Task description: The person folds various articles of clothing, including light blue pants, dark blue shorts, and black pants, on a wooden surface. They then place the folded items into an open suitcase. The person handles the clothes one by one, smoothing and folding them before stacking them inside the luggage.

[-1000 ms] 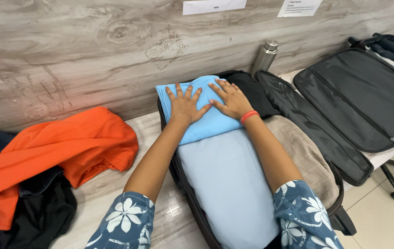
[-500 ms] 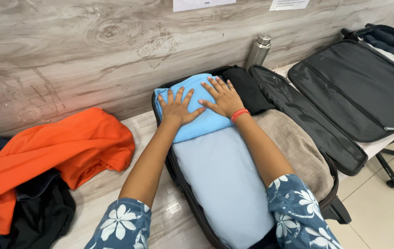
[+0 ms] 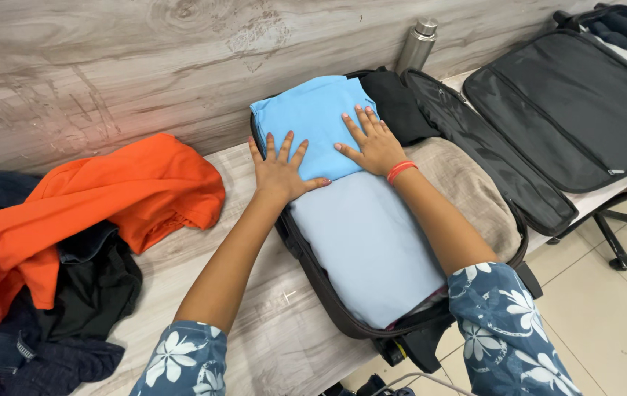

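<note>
A black suitcase [image 3: 306,257] lies open on a light wooden bench. Inside it a folded bright blue garment [image 3: 312,114] lies at the far end, with a folded pale blue garment [image 3: 368,246] nearer me. My left hand [image 3: 281,170] lies flat, fingers spread, on the near left edge of the bright blue garment. On that garment's near right edge my right hand [image 3: 374,144] presses flat too, an orange band around its wrist. A beige garment [image 3: 467,194] and a black garment [image 3: 395,103] fill the case's right side.
An orange garment [image 3: 100,198] lies on a heap of dark clothes [image 3: 71,308] at the left. The suitcase lid [image 3: 570,110] lies open to the right. A steel bottle [image 3: 417,45] stands against the wood-grain wall. Chair legs [image 3: 610,242] stand on the tiled floor.
Both hands have slid toward me along the bright blue garment to its near edge. The view has tilted downward, showing more of the bench and suitcase front.
</note>
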